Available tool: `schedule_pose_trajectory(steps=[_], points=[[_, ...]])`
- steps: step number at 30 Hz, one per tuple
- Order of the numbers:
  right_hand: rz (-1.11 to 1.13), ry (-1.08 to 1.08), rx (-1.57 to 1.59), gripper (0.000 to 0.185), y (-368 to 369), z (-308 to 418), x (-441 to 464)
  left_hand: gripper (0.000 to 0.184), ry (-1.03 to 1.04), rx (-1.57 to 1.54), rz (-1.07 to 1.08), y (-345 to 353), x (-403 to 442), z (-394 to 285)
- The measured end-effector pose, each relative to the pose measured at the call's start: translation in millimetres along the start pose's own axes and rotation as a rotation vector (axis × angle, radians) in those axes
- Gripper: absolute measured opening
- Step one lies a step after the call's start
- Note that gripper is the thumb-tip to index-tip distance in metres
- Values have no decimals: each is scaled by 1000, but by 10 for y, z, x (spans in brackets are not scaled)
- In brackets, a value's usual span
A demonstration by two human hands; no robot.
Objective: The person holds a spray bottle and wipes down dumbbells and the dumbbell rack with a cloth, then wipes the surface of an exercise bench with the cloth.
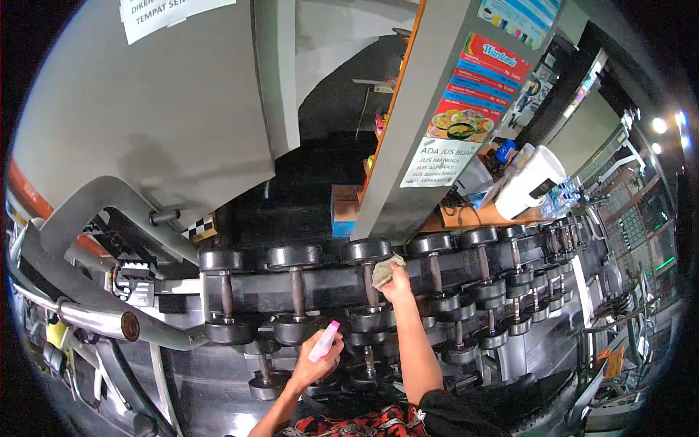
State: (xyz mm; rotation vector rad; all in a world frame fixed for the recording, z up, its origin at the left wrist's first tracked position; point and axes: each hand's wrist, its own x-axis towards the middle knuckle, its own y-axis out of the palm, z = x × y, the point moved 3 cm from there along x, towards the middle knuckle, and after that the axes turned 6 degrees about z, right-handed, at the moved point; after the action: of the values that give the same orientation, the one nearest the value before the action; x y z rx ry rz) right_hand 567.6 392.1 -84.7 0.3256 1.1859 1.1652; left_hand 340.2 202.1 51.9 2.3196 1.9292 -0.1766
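My left hand is closed around a pink and white spray bottle, low in front of the dumbbell rack. A greyish cloth is gripped in my right hand, against the right side of a black dumbbell on the upper row. Two more dumbbells, one with a worn handle and one farther left, lie to the left. Another dumbbell lies just right of the cloth.
More dumbbells fill the lower row and stretch right. A grey pillar with posters rises behind the rack. A counter holds a white container and bottles. Gym machine tubing stands at left.
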Motion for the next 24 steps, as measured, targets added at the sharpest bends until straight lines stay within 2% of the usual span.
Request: schedule_pose_trajectory(steps=[1,2,4,6,8,12,14,15,16,18,20,22,24], points=[[61,88,129,19,-20,-30,83,13,3,3,-2,-10,-7,-7],[64,88,129,19,53,-15,78,13,-37,-17,-4,-10,-15,6],[54,68,360,22,227,22,28,14,-79,-39,-4,6,-41,49],[58,38,316,21,291,-20,12,14,-60,-40,-5,-5,-37,68],[-70,-227,223,21,359,-173,-75,14,-61,-25,-19,-20,-53,23],[47,-413,37,26,695,-615,-617,15,-67,17,-55,-47,-71,43],[64,-178,7,29,557,-869,-602,15,-83,-1,-53,-39,-63,51],[53,-36,-105,33,685,-869,-790,15,-97,-17,-60,-43,-56,55],[109,104,16,35,492,-1030,-657,15,-95,-14,-62,-45,-47,74],[333,190,141,36,185,-1240,-312,15,-52,19,-77,-56,-61,119],[182,160,189,37,108,-1286,-2,15,-26,67,-91,-78,-87,109],[161,156,336,37,427,-1005,172,15,-1,115,-104,-103,-127,83],[117,245,391,32,711,-737,70,15,-90,70,-106,-107,-157,72]])
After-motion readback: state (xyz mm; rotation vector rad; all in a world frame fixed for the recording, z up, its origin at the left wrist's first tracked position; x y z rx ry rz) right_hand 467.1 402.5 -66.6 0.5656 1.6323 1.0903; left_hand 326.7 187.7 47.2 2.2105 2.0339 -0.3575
